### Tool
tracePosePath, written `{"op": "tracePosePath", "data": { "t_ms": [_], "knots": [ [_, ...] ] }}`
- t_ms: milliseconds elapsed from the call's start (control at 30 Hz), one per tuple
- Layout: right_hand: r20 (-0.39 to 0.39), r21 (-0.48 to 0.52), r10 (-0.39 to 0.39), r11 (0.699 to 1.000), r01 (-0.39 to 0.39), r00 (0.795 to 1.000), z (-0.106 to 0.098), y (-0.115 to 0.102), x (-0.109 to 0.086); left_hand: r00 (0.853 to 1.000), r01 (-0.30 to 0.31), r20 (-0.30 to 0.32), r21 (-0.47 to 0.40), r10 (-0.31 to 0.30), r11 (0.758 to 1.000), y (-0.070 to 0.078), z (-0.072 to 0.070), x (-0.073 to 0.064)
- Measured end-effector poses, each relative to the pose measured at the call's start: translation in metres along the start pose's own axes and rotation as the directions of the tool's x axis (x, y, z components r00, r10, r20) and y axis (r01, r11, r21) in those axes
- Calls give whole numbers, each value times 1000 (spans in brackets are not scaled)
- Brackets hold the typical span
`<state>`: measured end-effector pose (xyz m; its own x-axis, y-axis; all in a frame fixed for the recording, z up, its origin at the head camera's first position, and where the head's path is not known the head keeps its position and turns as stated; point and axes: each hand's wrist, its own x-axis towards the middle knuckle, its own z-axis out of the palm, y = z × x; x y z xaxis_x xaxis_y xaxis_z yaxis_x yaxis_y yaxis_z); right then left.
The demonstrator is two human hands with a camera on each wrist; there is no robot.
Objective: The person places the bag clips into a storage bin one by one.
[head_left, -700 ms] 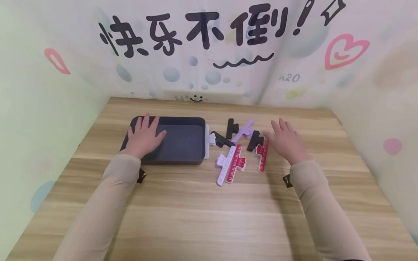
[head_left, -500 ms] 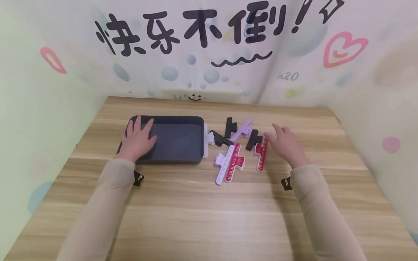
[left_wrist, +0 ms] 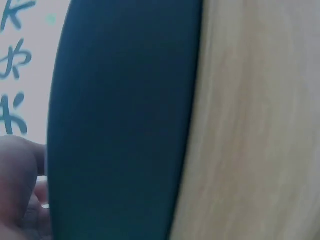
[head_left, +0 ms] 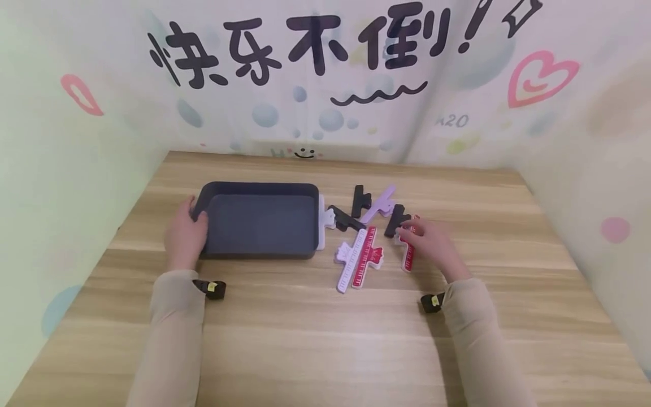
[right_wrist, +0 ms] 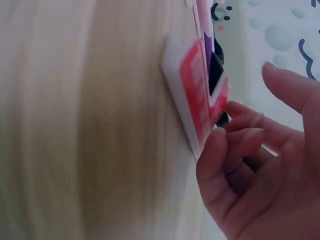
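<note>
Sleeves: nearest to us, two beige sleeves (head_left: 175, 345) reach over the wood-grained desk (head_left: 310, 350), a small black device (head_left: 216, 289) at the left wrist and another (head_left: 432, 303) at the right.
Paired clips: side by side, we see a pale lilac clip (head_left: 351, 263) and a red-and-white clip (head_left: 364, 259), both long-barred with piano-key markings and a shaped handle.
Left hand: the left hand (head_left: 184, 242) grips the tray's left end, its thumb at the rim and its fingers outside the wall.
Right hand: the right hand (head_left: 436, 244) bends over a red clip (head_left: 408, 260); the thumb and fingers look partly apart, and we cannot tell whether they pinch it.
Red clip: glossy red, pale-edged, it lies right of the other clips, its handle partly hidden from us.
Tray: the dark grey tray (head_left: 261, 226) sits left of the clips, rectangular, round-cornered, matt; we see its bare bottom.
Farther clips: beyond the pair lie three black clips (head_left: 394, 221) and a purple clip (head_left: 378, 205); a white clip (head_left: 329, 217) is just beside the tray's right wall.
Wall: farthest, we see black characters and a pink heart (head_left: 541, 79).
</note>
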<state>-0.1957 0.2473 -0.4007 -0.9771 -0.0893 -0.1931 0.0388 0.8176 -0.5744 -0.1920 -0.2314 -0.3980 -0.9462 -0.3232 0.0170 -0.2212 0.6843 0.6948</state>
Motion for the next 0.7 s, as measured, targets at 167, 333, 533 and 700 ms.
{"op": "tracePosePath", "data": {
  "t_ms": [167, 333, 533, 700],
  "knots": [
    [7, 18, 8, 1000, -8, 1000, 11, -3, 4, 992, 85, -76, -223, -104, 971, -14, 1, -3],
    [-1, 75, 55, 996, -55, 998, 15, 0, 6, 947, 120, -130, -705, -294, 699, -20, 18, -10],
    [-6, 180, 133, 975, -130, 991, 16, 2, 8, 889, -14, -191, -919, -415, 394, -19, 28, -12],
    [-36, 199, 159, 969, -149, 987, 20, 0, 7, 911, 40, -189, -844, -366, 535, -21, 28, -14]
  ]
}}
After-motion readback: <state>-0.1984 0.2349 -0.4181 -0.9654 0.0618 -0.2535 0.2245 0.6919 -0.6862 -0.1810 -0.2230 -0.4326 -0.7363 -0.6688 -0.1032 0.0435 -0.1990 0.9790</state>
